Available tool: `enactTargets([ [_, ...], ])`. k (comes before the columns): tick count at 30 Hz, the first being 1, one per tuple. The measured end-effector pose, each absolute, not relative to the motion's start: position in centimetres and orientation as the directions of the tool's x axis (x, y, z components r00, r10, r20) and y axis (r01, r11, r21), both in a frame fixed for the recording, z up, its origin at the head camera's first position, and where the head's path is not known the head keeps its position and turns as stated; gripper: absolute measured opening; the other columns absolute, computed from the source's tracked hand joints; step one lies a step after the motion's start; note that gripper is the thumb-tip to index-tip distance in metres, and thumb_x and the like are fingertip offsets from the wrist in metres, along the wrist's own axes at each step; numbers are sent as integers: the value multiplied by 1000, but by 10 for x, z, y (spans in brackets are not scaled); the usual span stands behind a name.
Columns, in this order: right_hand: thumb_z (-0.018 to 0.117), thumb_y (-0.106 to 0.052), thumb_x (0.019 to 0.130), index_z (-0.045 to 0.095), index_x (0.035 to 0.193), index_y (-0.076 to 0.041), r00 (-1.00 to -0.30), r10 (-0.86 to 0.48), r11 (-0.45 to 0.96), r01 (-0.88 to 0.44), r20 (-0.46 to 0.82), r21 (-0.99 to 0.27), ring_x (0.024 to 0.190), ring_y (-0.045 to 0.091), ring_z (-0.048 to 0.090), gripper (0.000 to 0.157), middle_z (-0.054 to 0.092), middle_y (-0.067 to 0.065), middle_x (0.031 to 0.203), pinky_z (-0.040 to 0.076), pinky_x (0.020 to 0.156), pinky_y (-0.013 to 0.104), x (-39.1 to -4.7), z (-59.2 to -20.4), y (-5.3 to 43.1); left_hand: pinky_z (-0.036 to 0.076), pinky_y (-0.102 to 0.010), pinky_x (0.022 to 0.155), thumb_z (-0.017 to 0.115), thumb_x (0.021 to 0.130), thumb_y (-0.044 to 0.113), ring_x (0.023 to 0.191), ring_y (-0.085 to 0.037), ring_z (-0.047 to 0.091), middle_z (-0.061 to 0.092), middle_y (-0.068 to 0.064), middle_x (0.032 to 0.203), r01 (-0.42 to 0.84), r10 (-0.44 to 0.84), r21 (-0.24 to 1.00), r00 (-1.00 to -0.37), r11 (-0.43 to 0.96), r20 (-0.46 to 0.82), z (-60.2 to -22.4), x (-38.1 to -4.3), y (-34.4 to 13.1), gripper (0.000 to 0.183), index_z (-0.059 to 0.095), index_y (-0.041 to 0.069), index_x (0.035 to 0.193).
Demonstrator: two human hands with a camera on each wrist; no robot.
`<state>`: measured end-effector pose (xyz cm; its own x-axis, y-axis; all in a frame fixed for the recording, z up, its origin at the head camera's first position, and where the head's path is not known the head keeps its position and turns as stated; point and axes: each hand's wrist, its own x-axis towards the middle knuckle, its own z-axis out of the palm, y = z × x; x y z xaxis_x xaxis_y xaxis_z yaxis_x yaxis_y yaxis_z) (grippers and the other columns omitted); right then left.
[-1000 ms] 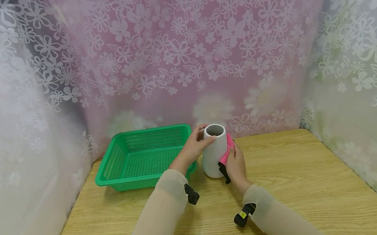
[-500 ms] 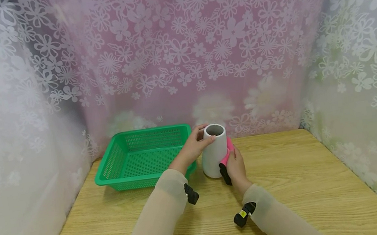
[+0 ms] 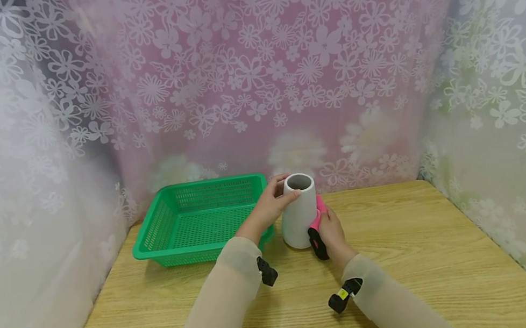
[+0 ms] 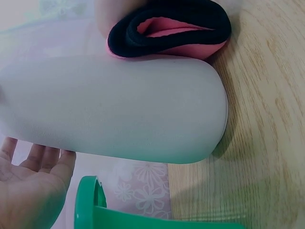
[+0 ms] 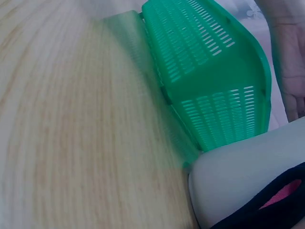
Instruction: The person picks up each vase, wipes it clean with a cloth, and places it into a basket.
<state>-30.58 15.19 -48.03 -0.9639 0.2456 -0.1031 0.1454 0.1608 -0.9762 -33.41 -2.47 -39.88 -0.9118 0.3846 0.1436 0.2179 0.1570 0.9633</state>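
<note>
A white tapered vase (image 3: 297, 219) stands upright on the wooden table, its round mouth facing up. My left hand (image 3: 270, 205) holds it near the mouth, thumb on the near side of the rim and fingers round the far side. At the vase's right side, my right hand (image 3: 333, 230) grips a pink cloth (image 3: 316, 220) with a black edge and presses it to the wall. In the left wrist view the cloth's black edge (image 4: 121, 43) forms a folded loop against the vase (image 4: 119, 109), low down near the base. The right fingers are mostly hidden behind the cloth.
A green perforated plastic basket (image 3: 205, 257) stands just left of the vase, with its near right corner behind my left forearm. The wooden table (image 3: 413, 239) extends to the right and front. Floral curtains (image 3: 253, 78) hang behind and at both sides.
My right hand has slid the cloth slightly down the vase's right side, so less pink shows above the fingers. The left hand and the vase stay in place.
</note>
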Motion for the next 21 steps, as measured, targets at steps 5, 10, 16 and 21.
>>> enactTargets([
  [5, 27, -25, 110, 23, 158, -1, -966, 231, 134, 149, -115, -980, 149, 36, 21, 53, 26, 22, 160, 18, 121, 49, -307, -479, 157, 40, -48, 110, 71, 94, 40, 134, -21, 48, 47, -2, 148, 217, 388, 965, -910, 149, 145, -398, -333, -25, 67, 39, 31, 152],
  [10, 28, -23, 110, 20, 159, -2, -961, 252, 100, 148, -118, -984, 149, 36, 19, 54, 23, 21, 162, 16, 121, 48, -308, -475, 162, 40, -47, 110, 71, 94, 40, 134, -20, 48, 48, -2, 148, 223, 387, 964, -909, 145, 152, -400, -335, -24, 67, 39, 30, 152],
  [16, 28, -22, 110, 13, 161, -7, -957, 269, 50, 128, -110, -991, 149, 34, 19, 56, 19, 19, 164, 17, 121, 47, -306, -459, 169, 39, -47, 111, 69, 96, 38, 136, -21, 46, 45, -2, 151, 217, 393, 965, -908, 148, 144, -400, -337, -24, 67, 37, 30, 154],
  [21, 28, -24, 111, 11, 162, -11, -958, 272, 30, 99, -87, -995, 150, 31, 20, 56, 19, 16, 164, 17, 121, 45, -303, -442, 171, 37, -49, 112, 67, 98, 30, 139, -25, 43, 43, -7, 153, 203, 398, 968, -908, 145, 130, -389, -327, -25, 66, 35, 23, 155],
])
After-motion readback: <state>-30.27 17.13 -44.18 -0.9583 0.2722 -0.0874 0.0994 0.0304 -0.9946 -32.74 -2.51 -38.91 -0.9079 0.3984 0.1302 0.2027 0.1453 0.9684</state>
